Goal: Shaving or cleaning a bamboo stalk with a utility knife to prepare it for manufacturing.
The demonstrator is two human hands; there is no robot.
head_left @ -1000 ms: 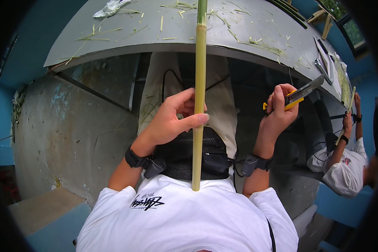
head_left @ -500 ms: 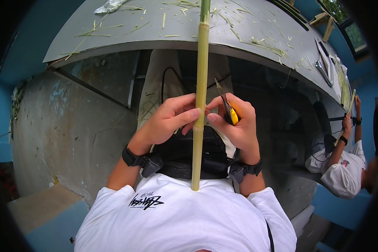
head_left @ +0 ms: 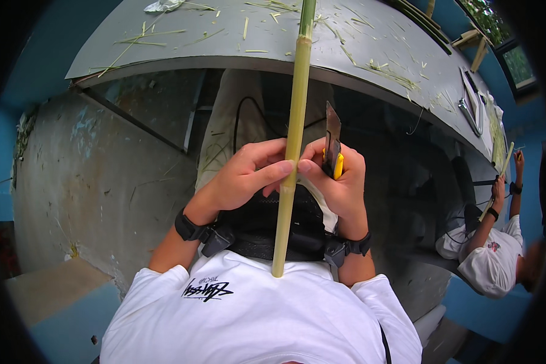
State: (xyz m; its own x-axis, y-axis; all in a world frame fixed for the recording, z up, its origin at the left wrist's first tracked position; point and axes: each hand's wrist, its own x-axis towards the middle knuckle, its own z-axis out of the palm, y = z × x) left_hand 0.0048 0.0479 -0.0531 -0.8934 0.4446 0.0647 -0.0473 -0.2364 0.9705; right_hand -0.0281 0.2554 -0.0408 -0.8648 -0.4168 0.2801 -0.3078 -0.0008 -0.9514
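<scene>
A long bamboo pole [head_left: 297, 100], pale yellow with a green far end, runs from above the table down to the front of my shirt. My left hand [head_left: 249, 173] grips it from the left, thumb lying across it near a joint. On the other side my right hand [head_left: 340, 182] holds a yellow and black utility knife [head_left: 332, 142], its blade out and pointing away from me. The thumb and forefinger of that hand also touch the pole's right side.
A grey table [head_left: 212, 45] ahead carries scattered bamboo shavings [head_left: 388, 73]. A hacksaw [head_left: 472, 103] rests on its right part. At the far right a co-worker [head_left: 491, 249] in a white shirt holds a thin bamboo piece [head_left: 506, 161].
The knife has turned in my right hand, so more of its blade faces up. The pole's far end has shifted slightly right and its near end slightly left.
</scene>
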